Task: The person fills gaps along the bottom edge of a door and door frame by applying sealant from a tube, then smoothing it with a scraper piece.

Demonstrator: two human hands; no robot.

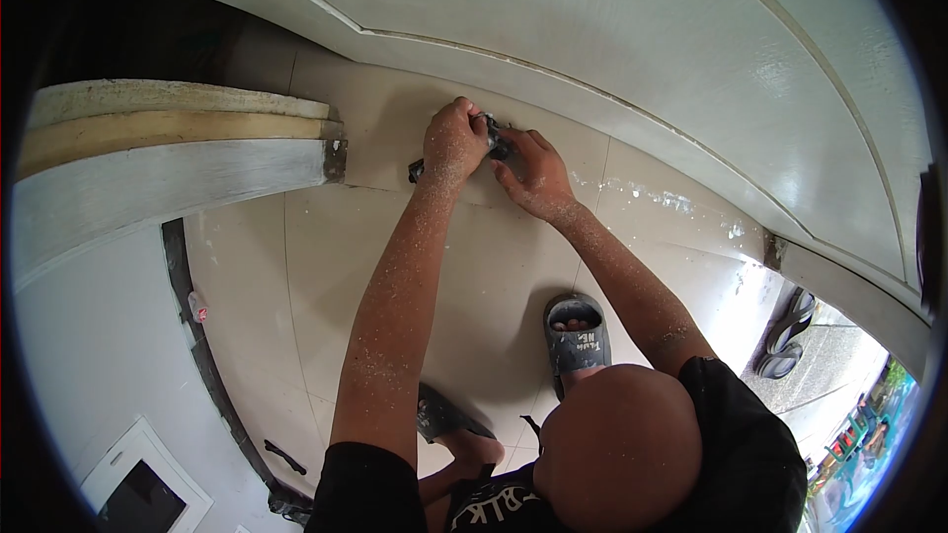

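My left hand is closed, thumb and fingers pinching at one end of a small dark device with greyish parts. My right hand reaches in from the other side, its fingers bent around the device's right edge and its thumb just below. A black end piece pokes out to the left behind my left wrist; I cannot tell whether it belongs to the same device. Both hands are low over the tiled floor, and pale specks of dust cover them and the forearms.
A white panelled door spans the top. Stacked painted boards or a frame jut in from the left. My feet wear dark slides. White smears mark the floor; grey sandals lie outside at right.
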